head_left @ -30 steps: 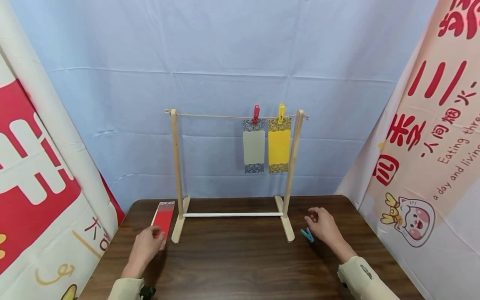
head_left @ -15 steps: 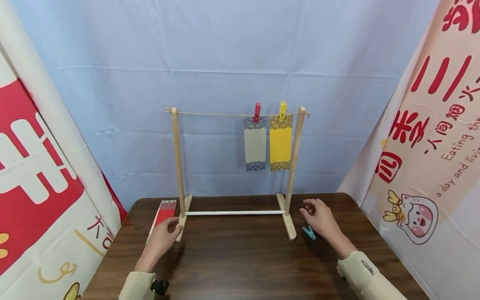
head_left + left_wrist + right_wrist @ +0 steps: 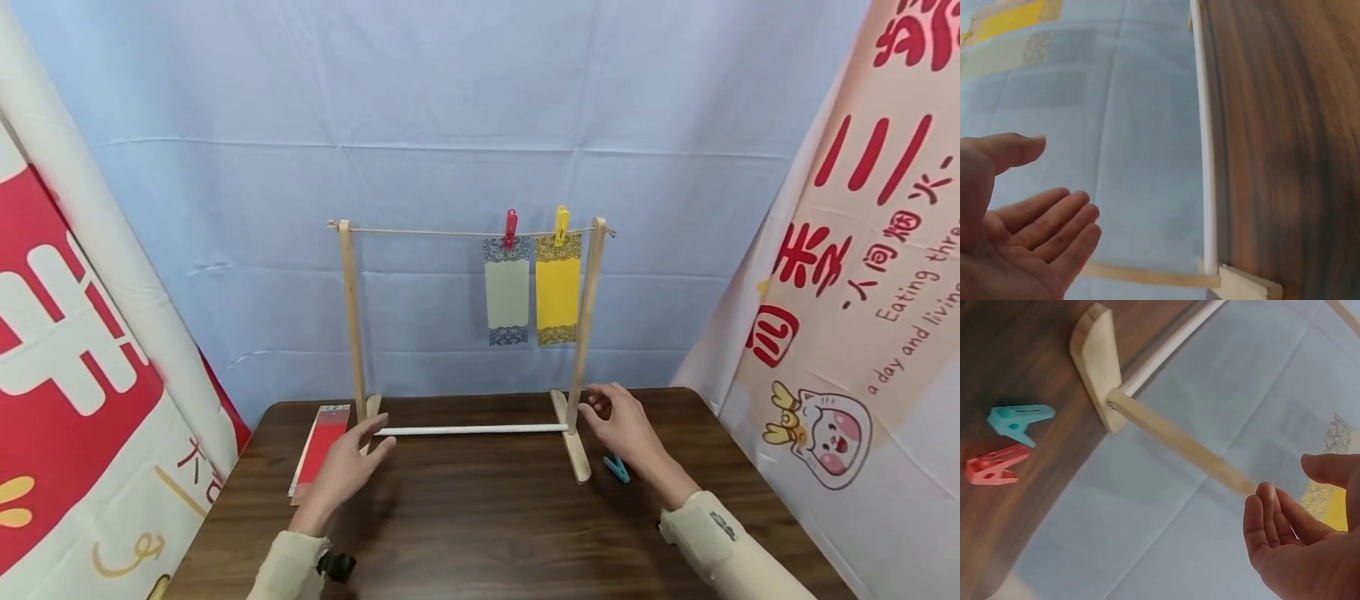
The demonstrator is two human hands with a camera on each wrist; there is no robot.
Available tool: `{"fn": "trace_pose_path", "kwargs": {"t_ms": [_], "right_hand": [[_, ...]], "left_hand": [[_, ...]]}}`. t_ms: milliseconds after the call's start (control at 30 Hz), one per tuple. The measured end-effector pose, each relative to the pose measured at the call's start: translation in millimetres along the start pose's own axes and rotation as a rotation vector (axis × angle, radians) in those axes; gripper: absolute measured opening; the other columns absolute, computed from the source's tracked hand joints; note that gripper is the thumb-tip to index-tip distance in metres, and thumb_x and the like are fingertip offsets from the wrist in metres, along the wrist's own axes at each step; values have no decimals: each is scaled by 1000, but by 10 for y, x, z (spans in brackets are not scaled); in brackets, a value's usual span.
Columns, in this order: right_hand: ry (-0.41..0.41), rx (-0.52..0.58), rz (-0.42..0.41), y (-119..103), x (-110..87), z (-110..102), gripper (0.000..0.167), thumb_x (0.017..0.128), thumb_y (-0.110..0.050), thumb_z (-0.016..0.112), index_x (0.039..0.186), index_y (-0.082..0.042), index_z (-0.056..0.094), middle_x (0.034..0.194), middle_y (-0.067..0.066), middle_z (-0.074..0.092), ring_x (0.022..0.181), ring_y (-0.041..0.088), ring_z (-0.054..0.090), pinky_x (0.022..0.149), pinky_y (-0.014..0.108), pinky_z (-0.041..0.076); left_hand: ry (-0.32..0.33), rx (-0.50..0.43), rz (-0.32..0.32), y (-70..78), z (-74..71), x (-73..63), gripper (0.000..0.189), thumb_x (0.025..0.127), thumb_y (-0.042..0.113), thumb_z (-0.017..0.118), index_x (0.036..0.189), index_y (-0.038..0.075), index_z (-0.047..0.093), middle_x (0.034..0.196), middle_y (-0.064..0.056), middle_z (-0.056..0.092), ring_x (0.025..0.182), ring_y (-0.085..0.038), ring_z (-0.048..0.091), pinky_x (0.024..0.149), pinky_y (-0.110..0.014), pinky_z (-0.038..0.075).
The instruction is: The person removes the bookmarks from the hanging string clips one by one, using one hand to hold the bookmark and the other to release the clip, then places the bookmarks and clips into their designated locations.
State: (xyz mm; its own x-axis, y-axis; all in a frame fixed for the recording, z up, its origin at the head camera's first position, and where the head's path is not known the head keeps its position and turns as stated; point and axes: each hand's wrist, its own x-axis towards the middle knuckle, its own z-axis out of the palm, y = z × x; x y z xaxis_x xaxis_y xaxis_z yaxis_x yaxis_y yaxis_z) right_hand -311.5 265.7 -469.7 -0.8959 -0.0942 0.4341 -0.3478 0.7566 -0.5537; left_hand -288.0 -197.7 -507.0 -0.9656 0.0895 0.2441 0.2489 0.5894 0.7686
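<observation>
My left hand (image 3: 345, 467) is spread in front of the left foot of a small wooden drying rack (image 3: 351, 317), thumb apart from the fingers, holding nothing. Beside the right post, my right hand (image 3: 622, 423) has its fingers loosely bent; in the right wrist view its fingertips overlap that post (image 3: 1185, 444). From the rack's string hang a grey paper strip (image 3: 507, 292) under a red clothespin (image 3: 511, 228) and a yellow paper strip (image 3: 558, 292) under a yellow clothespin (image 3: 562, 226). Red paper strips (image 3: 324, 446) lie left of the rack, partly behind my left hand.
A blue clothespin (image 3: 617, 469) lies on the brown table (image 3: 480, 533) right of the rack. The right wrist view shows another red clothespin (image 3: 997, 465) close to it. A white rod (image 3: 472, 431) joins the rack's feet. Blue cloth (image 3: 450, 100) hangs behind.
My left hand has moved right, from over the red paper strips to the rack's left foot. My right hand has moved from above the blue clothespin leftward to the right post.
</observation>
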Motion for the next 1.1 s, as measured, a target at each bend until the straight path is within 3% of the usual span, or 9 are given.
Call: {"fn": "trace_pose_path", "kwargs": {"t_ms": [200,333,533,767,1100], "right_hand": [[34,7,-55,-127,124,27,34,101,-10,76,131,5,71,102,11,67,91,24,64,80,41,56],[59,-7,-81,-164,152,1,34,99,-7,77,129,7,71,101,13,68,91,26,64,79,42,55],[76,-20,-111,-254,196,-48,35,100,-7,77,132,6,69,105,17,67,94,31,65,81,48,54],[36,13,-109,-345,245,-61,36,102,-8,75,134,5,67,111,18,66,102,35,65,91,54,58],[33,-3,-172,-467,367,-118,37,102,-10,75,136,4,67,114,16,67,103,34,65,92,52,56]], "left_hand": [[31,-31,42,93,31,133,55,103,28,77,152,11,60,154,-14,61,143,-34,57,114,-57,48],[22,-21,47,106,76,173,53,103,30,76,152,13,61,153,-13,62,142,-32,58,113,-57,49],[34,-78,56,139,128,212,49,104,29,76,148,11,64,148,-12,66,139,-33,60,112,-58,49],[65,-98,80,189,164,252,45,103,27,77,143,10,67,142,-12,69,134,-33,63,109,-57,51],[97,-111,84,278,205,317,42,101,26,79,139,11,70,137,-11,71,130,-31,66,108,-55,52]]}}
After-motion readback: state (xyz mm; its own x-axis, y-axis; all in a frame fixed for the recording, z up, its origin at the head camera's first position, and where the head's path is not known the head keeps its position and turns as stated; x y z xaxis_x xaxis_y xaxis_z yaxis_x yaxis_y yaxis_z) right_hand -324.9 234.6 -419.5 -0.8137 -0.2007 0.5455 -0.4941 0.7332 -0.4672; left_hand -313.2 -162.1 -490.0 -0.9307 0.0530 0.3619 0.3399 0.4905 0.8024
